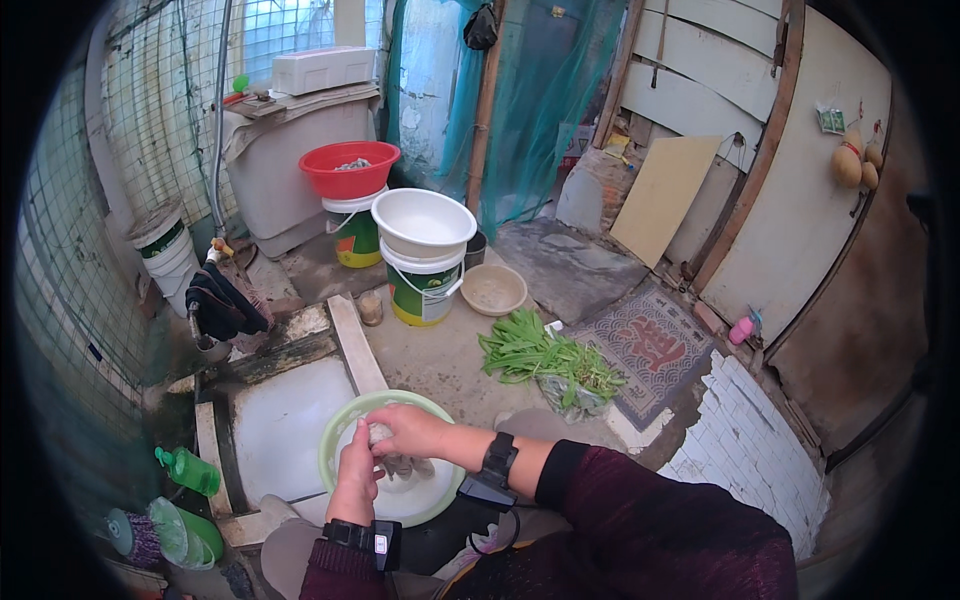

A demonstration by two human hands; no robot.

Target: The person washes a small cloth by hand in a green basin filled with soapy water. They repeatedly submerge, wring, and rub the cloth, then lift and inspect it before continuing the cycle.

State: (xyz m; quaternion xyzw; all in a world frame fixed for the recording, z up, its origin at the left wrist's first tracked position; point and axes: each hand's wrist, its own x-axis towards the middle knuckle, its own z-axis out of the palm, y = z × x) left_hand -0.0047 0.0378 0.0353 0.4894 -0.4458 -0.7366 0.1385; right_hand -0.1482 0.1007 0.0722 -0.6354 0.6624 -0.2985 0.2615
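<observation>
Both hands are together over a light green plastic basin point(328, 457) with a whitish inside. My right hand point(409, 429) comes in from the right, its fingers closed around a small pale, greyish item point(379, 435). My left hand point(355, 469) meets it from below left, its thumb and fingers against the same item. What the item is cannot be told. Below the hands, a greyish clump point(409, 469) lies in the basin, partly hidden by my right hand. Both wrists wear dark straps with small devices.
Green leafy vegetables point(525, 345) lie on the floor beside a patterned mat point(652, 337). A white basin point(424, 217) and a red basin point(349, 169) stand on buckets. A beige bowl point(493, 290) is nearby. At left are a green bottle point(191, 470) and a green bucket point(196, 536).
</observation>
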